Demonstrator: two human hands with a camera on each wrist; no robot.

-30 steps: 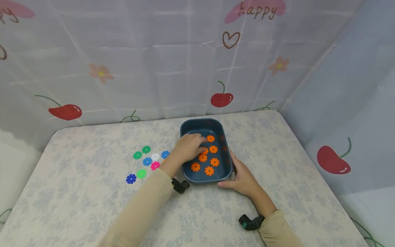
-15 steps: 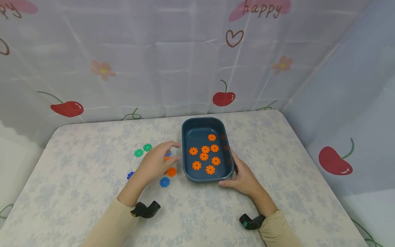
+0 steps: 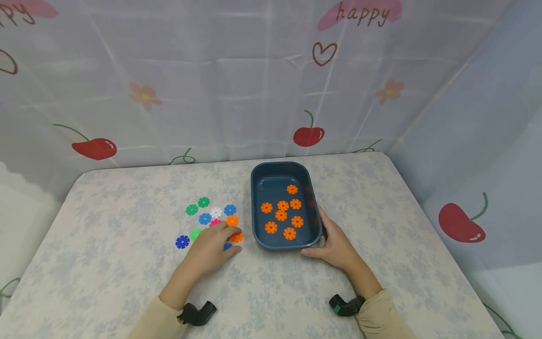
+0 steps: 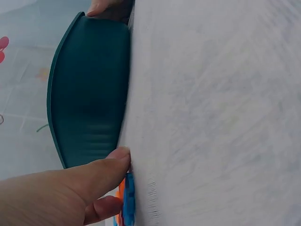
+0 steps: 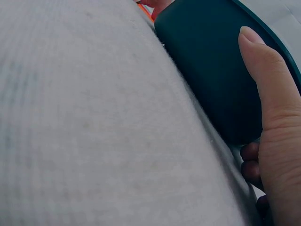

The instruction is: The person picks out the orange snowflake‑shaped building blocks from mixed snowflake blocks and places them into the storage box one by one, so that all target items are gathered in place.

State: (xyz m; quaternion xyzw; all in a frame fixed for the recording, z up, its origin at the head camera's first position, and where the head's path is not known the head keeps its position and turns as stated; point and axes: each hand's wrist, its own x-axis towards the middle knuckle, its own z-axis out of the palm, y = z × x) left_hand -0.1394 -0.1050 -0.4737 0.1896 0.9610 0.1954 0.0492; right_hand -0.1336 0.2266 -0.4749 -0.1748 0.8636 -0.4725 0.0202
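A dark blue rectangular tray (image 3: 262,186) stands on the table with several orange notched plastic discs (image 3: 290,233) inside. My right hand (image 3: 336,245) holds its near right corner; in the right wrist view the thumb (image 5: 270,70) lies on the outer wall. Left of the tray, my left hand (image 3: 210,249) reaches down over the loose discs. Its fingertips touch or hover over an orange disc (image 3: 239,238), with the thumb apart from it. A blue disc (image 4: 129,200) shows by the thumb in the left wrist view. The hand partly hides the pink and light green discs.
Loose discs lie around the left hand: green (image 3: 192,210), white (image 3: 216,213), light blue (image 3: 205,219), dark blue (image 3: 182,242) and another orange disc (image 3: 232,221). A printed curtain (image 3: 237,94) hangs behind the table (image 3: 127,197).
My left hand has come out of the tray, where one more orange disc now lies on the left, and moved down to the loose discs. The right hand has stayed at the tray's corner.
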